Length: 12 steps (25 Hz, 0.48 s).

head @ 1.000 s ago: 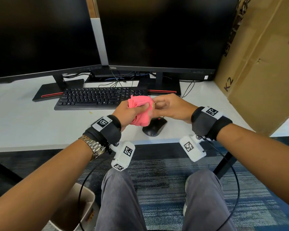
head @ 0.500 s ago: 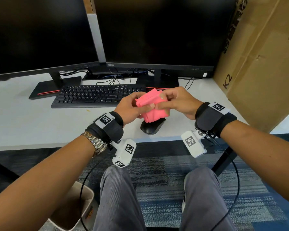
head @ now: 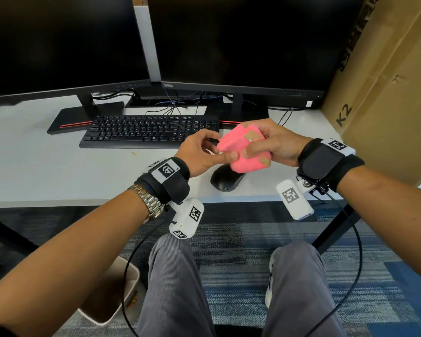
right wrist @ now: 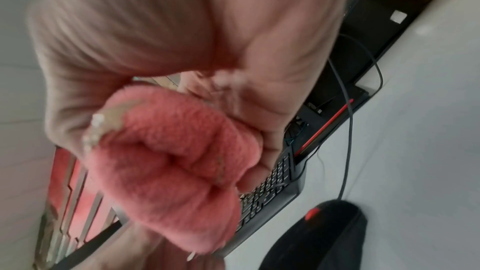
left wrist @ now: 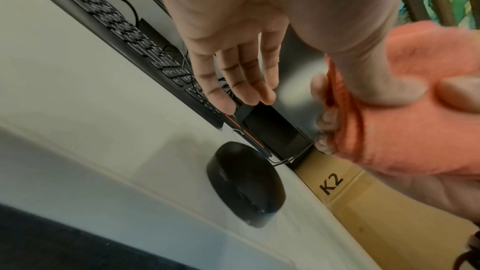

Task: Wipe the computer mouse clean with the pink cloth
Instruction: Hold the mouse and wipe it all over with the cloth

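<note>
The pink cloth (head: 244, 149), bunched into a thick wad, is held in the air above the near edge of the white counter (head: 46, 166). It is gripped by the right hand (head: 272, 143), whose fingers and thumb are curled round it from the right; in the right wrist view the folds of the cloth (right wrist: 171, 163) are seen pressed against the palm. The left hand (head: 199, 152) is seen at the left side of the wad, with its thumb laid against the cloth; in the left wrist view the thumb (left wrist: 374, 81) is pressed on the cloth (left wrist: 405, 122) while the other fingers (left wrist: 241, 81) are extended and relaxed, apart from it. Small tan patches are visible on the surface of the cloth.

The black computer mouse (head: 226, 177) is seen lying on the counter directly below the cloth, near the counter's front edge, untouched by either hand. In the right wrist view a red wheel and a thin cable running to the far side are shown on the mouse (right wrist: 322, 239). A black keyboard (head: 146, 131) is placed to the far left of the mouse. Two dark monitors (head: 241, 42) are set on stands at the far side of the counter, with loose cables beneath them. A large cardboard box (head: 384, 93) marked "K2" is stood at the right end. A bin (head: 112, 297) is seen on the carpeted floor at the near left.
</note>
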### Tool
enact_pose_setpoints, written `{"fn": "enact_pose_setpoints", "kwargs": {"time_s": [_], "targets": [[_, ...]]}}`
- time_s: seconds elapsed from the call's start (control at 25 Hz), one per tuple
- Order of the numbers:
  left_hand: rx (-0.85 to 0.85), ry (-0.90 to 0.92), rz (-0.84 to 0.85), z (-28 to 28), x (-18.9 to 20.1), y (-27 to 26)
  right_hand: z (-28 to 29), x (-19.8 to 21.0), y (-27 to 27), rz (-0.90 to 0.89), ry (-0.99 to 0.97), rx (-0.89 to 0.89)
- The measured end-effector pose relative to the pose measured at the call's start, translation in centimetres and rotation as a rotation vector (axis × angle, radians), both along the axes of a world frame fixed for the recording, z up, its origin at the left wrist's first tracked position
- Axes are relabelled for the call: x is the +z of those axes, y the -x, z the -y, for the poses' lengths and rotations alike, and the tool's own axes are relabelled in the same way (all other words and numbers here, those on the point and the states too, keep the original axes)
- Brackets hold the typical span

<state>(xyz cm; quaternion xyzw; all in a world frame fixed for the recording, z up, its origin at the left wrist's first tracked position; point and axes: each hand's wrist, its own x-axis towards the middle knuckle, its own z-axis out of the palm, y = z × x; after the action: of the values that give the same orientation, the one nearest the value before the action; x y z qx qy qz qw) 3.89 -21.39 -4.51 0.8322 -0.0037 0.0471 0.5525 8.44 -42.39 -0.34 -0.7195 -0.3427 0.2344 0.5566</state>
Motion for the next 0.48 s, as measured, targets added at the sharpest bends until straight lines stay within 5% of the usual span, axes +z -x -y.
{"fn": "enact_pose_setpoints", "kwargs": {"time_s": [0.24,0.48], "targets": [[0.004,-0.118,-0.127,-1.1,-1.9,0.7,1.0,-0.5,-1.7,0.455,0.434,-0.129],[-0.013,-0.196,-0.118,0.1,-2.5,1.0,-0.2,-1.9,-1.7,0.585,0.619,-0.104]]}}
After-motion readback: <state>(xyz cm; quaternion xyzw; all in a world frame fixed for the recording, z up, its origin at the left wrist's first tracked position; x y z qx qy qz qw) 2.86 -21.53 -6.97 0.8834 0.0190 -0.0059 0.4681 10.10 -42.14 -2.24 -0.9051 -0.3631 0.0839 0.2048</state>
